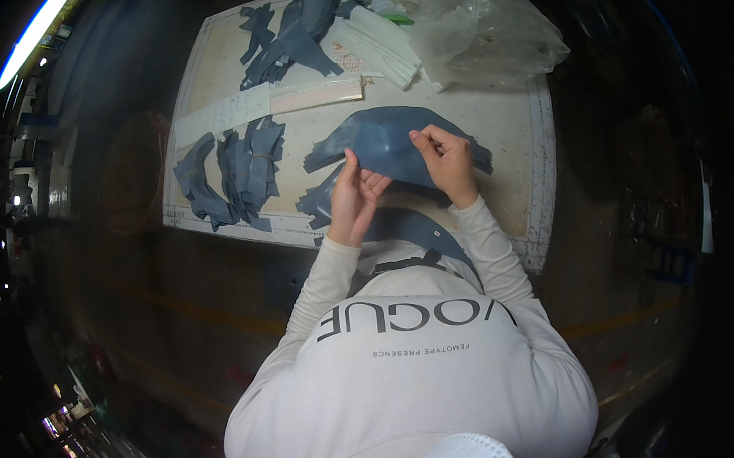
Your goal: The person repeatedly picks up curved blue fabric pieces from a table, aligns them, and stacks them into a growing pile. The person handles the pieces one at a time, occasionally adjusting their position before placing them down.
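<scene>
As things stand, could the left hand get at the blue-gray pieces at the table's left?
Likely yes: the left hand looks loosely open, and between it and those blue-gray pieces only bare tabletop and other low-lying pieces show.

The held piece (379, 138) partly hides blue pieces (320, 200) beneath.

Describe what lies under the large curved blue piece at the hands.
More blue material shows past its lower edge, beside the left hand; whatever the large piece covers is hidden.
</scene>
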Tool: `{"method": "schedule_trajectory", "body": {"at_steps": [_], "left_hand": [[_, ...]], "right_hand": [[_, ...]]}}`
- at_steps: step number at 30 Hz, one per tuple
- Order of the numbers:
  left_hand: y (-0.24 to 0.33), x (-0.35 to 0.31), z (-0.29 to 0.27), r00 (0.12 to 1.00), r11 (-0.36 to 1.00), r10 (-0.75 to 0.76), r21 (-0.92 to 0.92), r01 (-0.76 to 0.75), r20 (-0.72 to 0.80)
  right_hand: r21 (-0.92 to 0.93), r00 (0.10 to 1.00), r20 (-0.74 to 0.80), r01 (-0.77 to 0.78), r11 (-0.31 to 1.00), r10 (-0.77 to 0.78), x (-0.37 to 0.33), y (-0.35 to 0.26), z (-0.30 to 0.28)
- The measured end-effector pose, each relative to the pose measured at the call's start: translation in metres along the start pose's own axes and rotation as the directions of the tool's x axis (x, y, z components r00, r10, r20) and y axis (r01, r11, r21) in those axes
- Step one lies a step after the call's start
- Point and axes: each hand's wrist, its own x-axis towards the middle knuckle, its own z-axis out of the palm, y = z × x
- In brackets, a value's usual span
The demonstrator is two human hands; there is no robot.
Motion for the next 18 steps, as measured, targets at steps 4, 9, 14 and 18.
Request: {"method": "schedule_trajectory", "body": {"at_steps": [4, 9, 14, 18], "left_hand": [[0.002, 0.007, -0.01, 0.992, 0.986, 0.123, -0.109, -0.123, -0.005], [0.027, 0.027, -0.042, 0.943, 0.931, 0.318, -0.152, -0.331, -0.103], [0.042, 0.027, -0.089, 0.898, 0.919, 0.355, 0.273, -0.283, -0.261], [0.048, 0.025, -0.115, 0.716, 0.739, 0.604, 0.582, -0.339, -0.35]], "right_hand": [[0.04, 0.996, 0.094, -0.008, 0.999, 0.005, 0.004, 0.008, 0.017], [-0.067, 0.985, 0.163, 0.063, 0.996, -0.051, 0.03, 0.031, 0.018], [-0.291, 0.936, 0.352, 0.115, 0.95, -0.006, 0.072, 0.075, 0.003], [-0.432, 0.916, 0.398, 0.223, 0.874, -0.037, 0.082, 0.098, -0.001]]}}
